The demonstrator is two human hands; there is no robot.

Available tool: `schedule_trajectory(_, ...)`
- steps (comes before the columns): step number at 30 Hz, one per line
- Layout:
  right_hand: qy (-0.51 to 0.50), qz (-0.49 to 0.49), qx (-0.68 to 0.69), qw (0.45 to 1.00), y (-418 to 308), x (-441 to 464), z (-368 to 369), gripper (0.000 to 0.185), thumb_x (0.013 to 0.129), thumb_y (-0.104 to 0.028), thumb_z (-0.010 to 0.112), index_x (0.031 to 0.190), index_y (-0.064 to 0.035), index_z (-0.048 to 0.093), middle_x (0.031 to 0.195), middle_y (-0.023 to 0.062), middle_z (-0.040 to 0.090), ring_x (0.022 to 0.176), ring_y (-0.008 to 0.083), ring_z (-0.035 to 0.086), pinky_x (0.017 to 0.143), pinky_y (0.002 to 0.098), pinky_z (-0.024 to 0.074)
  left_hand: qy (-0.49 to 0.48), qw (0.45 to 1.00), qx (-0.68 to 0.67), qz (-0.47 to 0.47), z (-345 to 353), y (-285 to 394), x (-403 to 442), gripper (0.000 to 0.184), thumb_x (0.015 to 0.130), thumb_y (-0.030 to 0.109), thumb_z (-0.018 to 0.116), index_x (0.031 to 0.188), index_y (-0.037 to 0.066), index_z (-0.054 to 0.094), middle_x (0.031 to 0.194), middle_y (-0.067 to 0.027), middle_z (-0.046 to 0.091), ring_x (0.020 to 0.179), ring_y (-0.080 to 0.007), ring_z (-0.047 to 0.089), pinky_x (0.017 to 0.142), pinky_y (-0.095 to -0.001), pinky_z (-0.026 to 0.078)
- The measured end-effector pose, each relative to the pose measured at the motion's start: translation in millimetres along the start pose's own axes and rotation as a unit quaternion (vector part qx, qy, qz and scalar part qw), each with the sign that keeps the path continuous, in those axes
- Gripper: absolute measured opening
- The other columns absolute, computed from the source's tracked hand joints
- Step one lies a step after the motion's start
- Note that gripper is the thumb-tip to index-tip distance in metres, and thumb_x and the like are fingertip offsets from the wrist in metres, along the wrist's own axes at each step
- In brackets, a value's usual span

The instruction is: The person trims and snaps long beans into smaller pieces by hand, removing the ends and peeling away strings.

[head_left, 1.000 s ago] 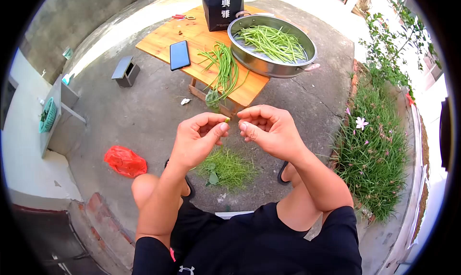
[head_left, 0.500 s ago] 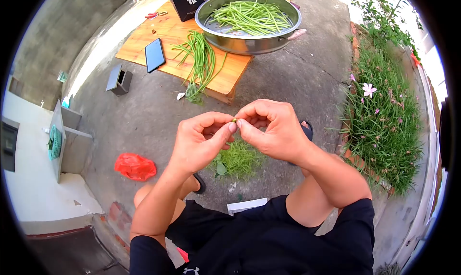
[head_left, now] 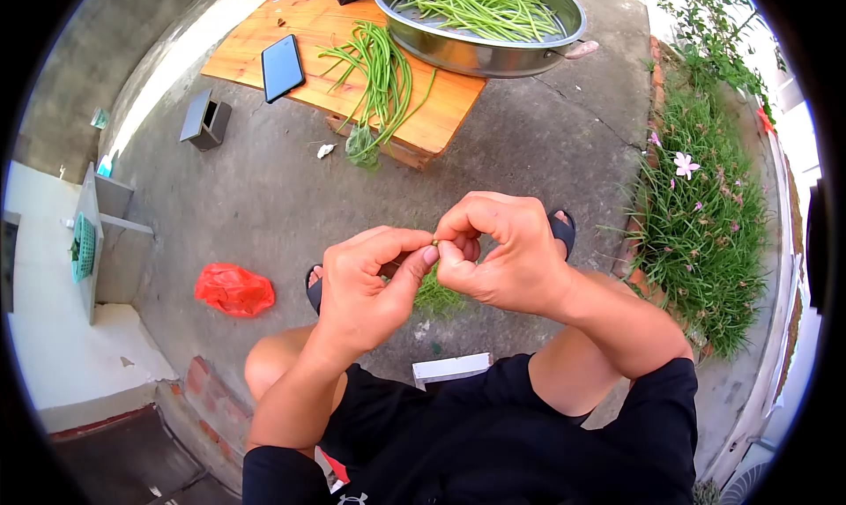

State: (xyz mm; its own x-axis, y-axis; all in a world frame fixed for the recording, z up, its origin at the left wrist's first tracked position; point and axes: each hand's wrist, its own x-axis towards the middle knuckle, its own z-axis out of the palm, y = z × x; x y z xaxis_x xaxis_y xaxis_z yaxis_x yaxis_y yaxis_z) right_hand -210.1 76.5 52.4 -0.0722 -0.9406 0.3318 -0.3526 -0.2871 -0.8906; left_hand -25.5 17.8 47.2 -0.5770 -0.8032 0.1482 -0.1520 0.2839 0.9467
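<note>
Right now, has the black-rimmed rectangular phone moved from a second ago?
No: the phone lies at the same spot along the near edge of the orange wooden table; only the camera's view shifted.

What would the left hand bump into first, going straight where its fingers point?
Most likely the bare right hand; its fingertips nearly meet those of the left hand at a tiny yellow-green piece. Exact contact is unclear.

2 hands (head_left: 370,280), 2 sandals (head_left: 565,232), 1 pan (head_left: 467,57), 1 wood tbl. (head_left: 251,42), 1 ph. (head_left: 282,68)
</note>
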Motion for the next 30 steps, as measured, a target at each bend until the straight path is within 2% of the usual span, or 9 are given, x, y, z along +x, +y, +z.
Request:
schedule_trajectory(2,0.003,0.029,0.029,0.999,0,0,6,0.007,0.083,-0.003,0.073,0.082,0.0004,0.067,0.074,0.0034,0.064,0.062,0.0054,0.061,0.054,0.022,0.0491,0.031,0.999,-0.008,0.01,1,-2,-4,0.01,0.088,0.002,0.074,0.097,-0.001,0.074,0.083,-0.0092,0.072,0.07,-0.0122,0.067,0.063,-0.0255,0.053)
schedule_trajectory(3,0.005,0.091,0.11,0.99,-1,0,10,0.007,0.083,-0.003,0.073,0.084,0.0007,0.067,0.076,0.0029,0.065,0.064,0.0054,0.061,0.055,0.022,0.0497,0.051,0.998,-0.019,0.014,2,-4,-6,0.011,0.087,0.001,0.074,0.098,-0.001,0.075,0.084,-0.0095,0.072,0.071,-0.0126,0.067,0.064,-0.0254,0.053)
schedule_trajectory(5,0.008,0.211,0.269,0.94,-2,1,16,0.009,0.084,-0.003,0.073,0.088,0.0013,0.066,0.078,0.0019,0.066,0.066,0.0054,0.062,0.058,0.0219,0.0507,0.093,0.995,-0.042,0.019,6,-9,-9,0.013,0.086,-0.001,0.075,0.1,-0.001,0.075,0.086,-0.0101,0.073,0.072,-0.0131,0.068,0.065,-0.0254,0.054)
schedule_trajectory(8,0.02,0.256,0.377,0.89,-2,3,22,0.011,0.085,-0.003,0.072,0.092,0.0024,0.065,0.08,0.002,0.067,0.068,0.0061,0.062,0.061,0.0224,0.0518,0.126,0.991,-0.028,0.046,4,-17,-9,0.02,0.084,-0.004,0.075,0.104,0.0,0.075,0.091,-0.0108,0.074,0.076,-0.0138,0.069,0.069,-0.0255,0.055)
schedule_trajectory(11,0.02,0.287,0.384,0.878,-1,4,25,0.009,0.088,-0.006,0.07,0.091,0.0015,0.065,0.078,0.0033,0.066,0.066,0.0071,0.06,0.059,0.0222,0.0499,0.127,0.988,-0.01,0.088,2,-19,-8,0.021,0.085,-0.006,0.074,0.105,0.0,0.075,0.093,-0.0112,0.074,0.08,-0.0139,0.069,0.072,-0.0255,0.055)
schedule_trajectory(17,-0.056,0.373,0.489,0.786,8,5,16,0.012,0.091,-0.011,0.066,0.089,0.0002,0.064,0.075,0.005,0.065,0.057,0.0088,0.056,0.051,0.0228,0.0434,0.082,0.984,0.007,0.16,0,-24,-9,0.018,0.09,-0.011,0.066,0.105,-0.003,0.073,0.102,-0.0096,0.069,0.093,-0.016,0.069,0.079,-0.0279,0.06)
schedule_trajectory(20,-0.034,0.352,0.468,0.81,9,4,16,0.011,0.09,-0.01,0.067,0.091,0.0005,0.064,0.074,0.0049,0.064,0.056,0.008,0.054,0.049,0.0228,0.0421,0.086,0.975,-0.199,0.045,9,-28,-9,0.016,0.092,-0.007,0.067,0.106,-0.001,0.072,0.106,-0.0119,0.07,0.093,-0.0182,0.069,0.08,-0.029,0.06)
schedule_trajectory(23,-0.015,0.347,0.407,0.845,7,3,14,0.012,0.089,-0.009,0.068,0.093,0.001,0.064,0.073,0.004,0.063,0.056,0.0071,0.053,0.048,0.0224,0.0411,0.079,0.927,-0.354,-0.098,8,-20,-6,0.015,0.095,-0.004,0.064,0.11,-0.001,0.067,0.107,-0.0114,0.07,0.096,-0.0184,0.069,0.084,-0.0324,0.063)
schedule_trajectory(30,-0.02,0.347,0.339,0.874,14,0,10,0.011,0.087,-0.007,0.068,0.095,0.0003,0.065,0.074,0.0013,0.062,0.058,0.0058,0.053,0.05,0.0223,0.0429,0.069,0.903,-0.402,-0.133,-2,-17,6,0.017,0.098,0.005,0.063,0.115,0.005,0.064,0.109,-0.0099,0.069,0.103,-0.0243,0.07,0.079,-0.0359,0.065)
